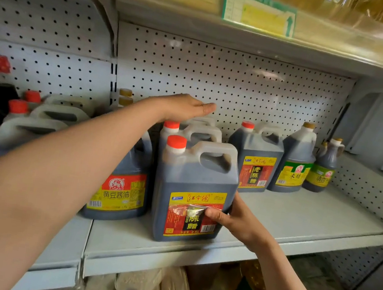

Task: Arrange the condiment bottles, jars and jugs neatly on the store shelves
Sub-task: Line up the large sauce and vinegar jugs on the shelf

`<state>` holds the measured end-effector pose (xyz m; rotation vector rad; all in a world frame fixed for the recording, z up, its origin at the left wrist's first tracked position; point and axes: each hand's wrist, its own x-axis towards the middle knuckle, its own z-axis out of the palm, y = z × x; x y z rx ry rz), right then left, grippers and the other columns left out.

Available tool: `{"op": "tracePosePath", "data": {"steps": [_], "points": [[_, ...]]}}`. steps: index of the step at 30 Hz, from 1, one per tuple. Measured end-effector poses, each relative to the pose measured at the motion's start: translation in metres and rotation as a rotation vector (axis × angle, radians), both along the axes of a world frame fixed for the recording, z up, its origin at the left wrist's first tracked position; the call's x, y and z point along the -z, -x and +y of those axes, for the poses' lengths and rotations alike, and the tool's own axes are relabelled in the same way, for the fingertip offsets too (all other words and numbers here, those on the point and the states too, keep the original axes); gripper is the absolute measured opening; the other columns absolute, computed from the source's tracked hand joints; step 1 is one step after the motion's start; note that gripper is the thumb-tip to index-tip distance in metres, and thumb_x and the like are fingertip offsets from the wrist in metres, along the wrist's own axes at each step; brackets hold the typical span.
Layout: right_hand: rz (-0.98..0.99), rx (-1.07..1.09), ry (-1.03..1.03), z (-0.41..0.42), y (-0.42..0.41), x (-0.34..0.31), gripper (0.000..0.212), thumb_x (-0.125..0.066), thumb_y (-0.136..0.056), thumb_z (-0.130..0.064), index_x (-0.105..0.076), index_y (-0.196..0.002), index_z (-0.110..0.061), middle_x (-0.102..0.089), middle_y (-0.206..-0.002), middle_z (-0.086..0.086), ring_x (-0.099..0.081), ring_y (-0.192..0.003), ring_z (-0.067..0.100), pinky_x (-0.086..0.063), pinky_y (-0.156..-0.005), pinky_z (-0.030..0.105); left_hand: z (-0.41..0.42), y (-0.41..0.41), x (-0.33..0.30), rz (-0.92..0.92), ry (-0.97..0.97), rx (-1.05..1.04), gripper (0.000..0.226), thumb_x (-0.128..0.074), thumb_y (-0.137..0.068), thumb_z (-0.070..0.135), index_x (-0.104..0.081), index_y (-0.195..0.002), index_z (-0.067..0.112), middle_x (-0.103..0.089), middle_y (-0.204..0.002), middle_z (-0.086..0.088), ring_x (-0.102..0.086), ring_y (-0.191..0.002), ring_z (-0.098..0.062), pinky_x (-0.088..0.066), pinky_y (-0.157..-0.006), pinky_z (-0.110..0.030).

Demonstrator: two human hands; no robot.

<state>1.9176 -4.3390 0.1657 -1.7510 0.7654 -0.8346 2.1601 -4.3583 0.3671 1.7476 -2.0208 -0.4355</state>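
Front vinegar jug (193,192) is standing at the near edge of the white shelf (311,221), red cap up, label facing out. Right hand (231,217) is gripping its lower right corner, thumb pressing on the label. Left hand (186,109) is reaching far over the row behind, fingers straight and together, palm down above a rear jug's handle (204,130). Soy sauce jug (124,184) is sitting just left.
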Motion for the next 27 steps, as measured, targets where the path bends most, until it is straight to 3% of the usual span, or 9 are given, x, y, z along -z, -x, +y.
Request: {"op": "tracePosePath", "data": {"steps": [3,5,7,9,11,14,19,24,27], "points": [[-0.029,-0.045,-0.005,0.0,0.0,-0.007,0.074,-0.081,-0.081,-0.039,-0.043,-0.142,-0.024,-0.068,-0.128,-0.002,-0.064,-0.12,0.016,-0.054,-0.092,0.026,-0.022,0.006,0.009,-0.117,-0.131,-0.001,0.072,-0.024,-0.093,0.075,-0.045,-0.147,0.033,-0.041,-0.154,0.001,-0.04,-0.139,-0.022,-0.028,-0.103,-0.03],[-0.076,-0.009,-0.016,-0.002,-0.003,-0.015,0.078,-0.08,-0.076,-0.055,-0.045,-0.14,-0.026,-0.069,-0.127,-0.008,-0.064,-0.119,0.014,-0.054,-0.089,0.022,-0.031,0.007,0.015,-0.187,-0.148,0.002,0.073,-0.018,-0.093,0.075,-0.037,-0.151,0.034,-0.033,-0.159,0.001,-0.032,-0.145,-0.023,-0.022,-0.114,-0.035],[-0.159,0.014,-0.057,-0.004,-0.008,-0.024,0.084,-0.069,-0.075,-0.074,-0.044,-0.143,-0.03,-0.066,-0.132,-0.012,-0.061,-0.124,0.01,-0.053,-0.091,0.021,-0.036,0.008,0.018,-0.263,-0.142,0.003,0.068,-0.013,-0.094,0.073,-0.023,-0.154,0.042,-0.017,-0.165,0.0,-0.013,-0.152,-0.024,-0.007,-0.12,-0.04],[-0.258,-0.002,-0.095,-0.009,-0.015,-0.034,0.079,-0.054,-0.08,-0.081,-0.051,-0.142,-0.033,-0.061,-0.139,-0.01,-0.055,-0.13,0.008,-0.05,-0.096,0.02,-0.039,0.008,0.019,-0.267,-0.159,-0.004,0.064,-0.011,-0.095,0.073,-0.014,-0.154,0.047,-0.006,-0.166,0.002,0.0,-0.153,-0.022,0.003,-0.12,-0.043],[-0.344,0.016,-0.126,-0.017,-0.022,-0.045,0.082,-0.046,-0.082,-0.084,-0.055,-0.142,-0.028,-0.06,-0.142,-0.002,-0.053,-0.134,0.014,-0.047,-0.106,0.028,-0.042,0.006,0.02,-0.212,-0.187,-0.025,0.07,-0.011,-0.094,0.075,-0.016,-0.155,0.042,-0.012,-0.166,0.002,-0.008,-0.152,-0.02,-0.003,-0.12,-0.04],[-0.381,0.071,-0.19,-0.031,-0.031,-0.062,0.094,-0.031,-0.084,-0.085,-0.045,-0.15,-0.02,-0.056,-0.146,0.005,-0.052,-0.136,0.021,-0.036,-0.117,0.043,-0.044,0.004,0.022,-0.18,-0.182,-0.131,0.095,-0.012,-0.083,0.087,-0.028,-0.156,0.028,-0.025,-0.163,-0.004,-0.023,-0.149,-0.025,-0.015,-0.121,-0.043],[-0.409,0.102,-0.321,-0.052,-0.042,-0.075,0.088,-0.022,-0.091,-0.078,-0.05,-0.146,-0.014,-0.061,-0.139,0.012,-0.056,-0.131,0.026,-0.036,-0.117,0.044,-0.044,0.006,0.025,-0.197,-0.125,-0.216,0.105,-0.009,-0.08,0.089,-0.031,-0.155,0.02,-0.026,-0.163,-0.005,-0.024,-0.149,-0.025,-0.018,-0.121,-0.043],[-0.526,0.078,-0.435,-0.065,-0.056,-0.077,0.086,-0.024,-0.096,-0.072,-0.043,-0.149,-0.008,-0.049,-0.148,0.021,-0.045,-0.139,0.034,-0.027,-0.122,0.048,-0.039,0.007,0.025,-0.101,-0.129,-0.277,0.109,-0.017,-0.077,0.093,-0.022,-0.157,0.019,-0.017,-0.165,-0.005,-0.017,-0.151,-0.025,-0.016,-0.122,-0.041],[-0.549,0.034,-0.475,-0.072,-0.06,-0.074,0.087,-0.026,-0.094,-0.074,-0.046,-0.148,-0.008,-0.05,-0.147,0.022,-0.051,-0.133,0.033,-0.036,-0.116,0.045,-0.036,0.009,0.027,-0.139,-0.126,-0.296,0.101,-0.017,-0.077,0.093,-0.021,-0.157,0.03,-0.015,-0.165,-0.005,-0.017,-0.151,-0.027,-0.016,-0.12,-0.043]]}}
